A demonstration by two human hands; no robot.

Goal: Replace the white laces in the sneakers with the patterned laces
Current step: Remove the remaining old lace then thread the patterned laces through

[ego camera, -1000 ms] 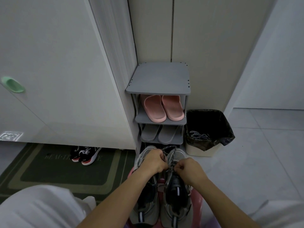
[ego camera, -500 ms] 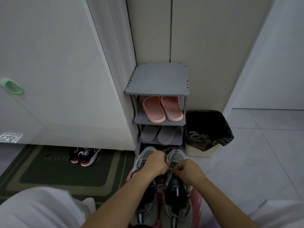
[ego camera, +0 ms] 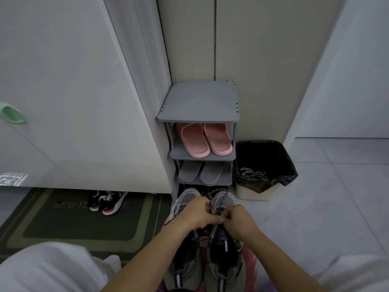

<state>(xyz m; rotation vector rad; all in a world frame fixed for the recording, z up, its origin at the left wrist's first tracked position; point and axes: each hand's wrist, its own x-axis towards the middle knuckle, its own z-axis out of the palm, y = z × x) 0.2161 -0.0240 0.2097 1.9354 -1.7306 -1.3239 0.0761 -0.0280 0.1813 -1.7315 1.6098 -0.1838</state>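
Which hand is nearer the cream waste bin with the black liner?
Right. The right hand, pinching the patterned lace over the right grey sneaker, lies below-left of the cream bin; the left hand pinches it farther left, over the left grey sneaker.

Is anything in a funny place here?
Yes. A tangle of laces lies in the bin, not on a shoe. Black sneakers sit half under the cupboard on the mat, not on the rack.

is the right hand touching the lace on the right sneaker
Touching. The head view shows the right hand pinching the patterned lace over the right sneaker, with the left hand gripping it too.
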